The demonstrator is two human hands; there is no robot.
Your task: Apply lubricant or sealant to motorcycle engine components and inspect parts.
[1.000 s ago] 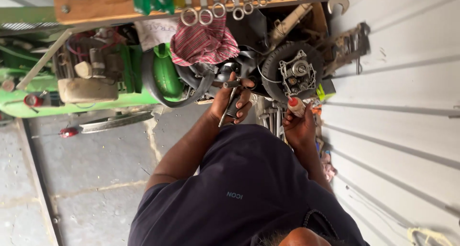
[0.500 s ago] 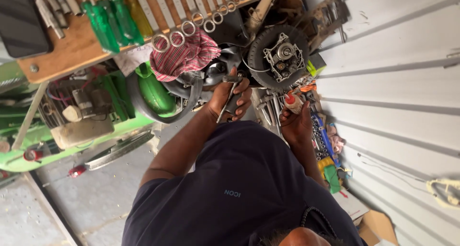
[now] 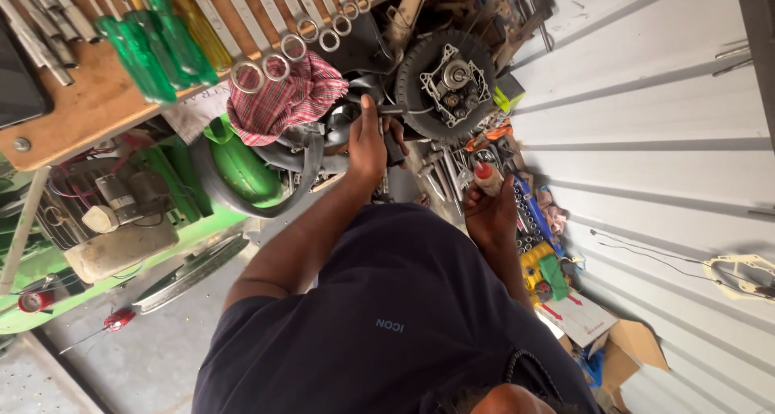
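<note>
Head view: the left hand (image 3: 367, 144) is closed around a dark tool (image 3: 393, 144) beside the engine hub (image 3: 448, 79); the right hand (image 3: 488, 212) grips a red-capped white bottle (image 3: 485, 176) — keep the tool seated squarely and the bottle upright. Since the earlier frame, the left hand has shifted higher and the bottle shows more fully.

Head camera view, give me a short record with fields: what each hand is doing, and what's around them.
left hand: gripping a dark tool on the black parts beside the round engine part
right hand: holding a small bottle with a red cap
above the hands: red checked cloth, row of ring spanners, green-handled screwdrivers on a wooden board
right side: white corrugated wall
</note>
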